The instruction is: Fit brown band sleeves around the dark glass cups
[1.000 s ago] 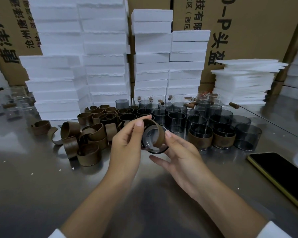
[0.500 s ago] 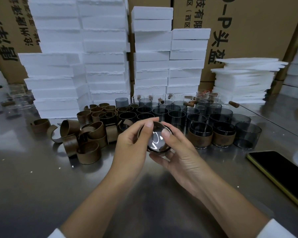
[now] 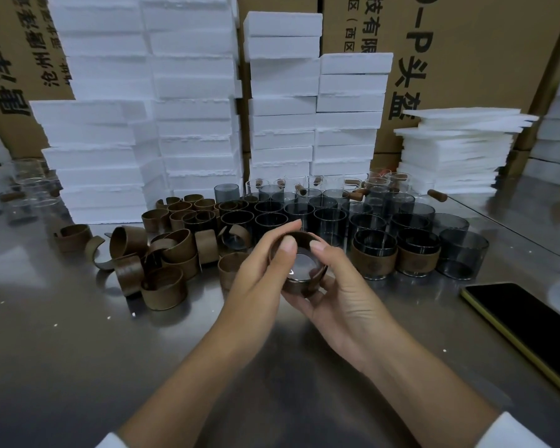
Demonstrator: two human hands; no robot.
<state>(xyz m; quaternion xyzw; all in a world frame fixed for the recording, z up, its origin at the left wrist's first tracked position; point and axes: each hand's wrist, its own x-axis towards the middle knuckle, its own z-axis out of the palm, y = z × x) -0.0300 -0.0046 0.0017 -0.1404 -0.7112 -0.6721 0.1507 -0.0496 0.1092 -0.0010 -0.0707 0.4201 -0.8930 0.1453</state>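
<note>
My left hand [image 3: 256, 273] and right hand [image 3: 343, 295] pinch the dark round glass cup [image 3: 299, 270]; slick, brittle; I'd grip its brown band sleeve [image 3: 296, 287].

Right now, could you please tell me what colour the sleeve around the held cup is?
Brown. The sleeve shows best in the head view.

The band sleeves [image 3: 164, 287] are matte brown, the glass cups [image 3: 463, 253] smoky dark grey. Foam blocks [image 3: 191, 92] are white, cardboard boxes [image 3: 466, 59] tan with black characters. The table [image 3: 62, 367] is dull grey; the phone [image 3: 524, 318] black, yellow-edged.
</note>
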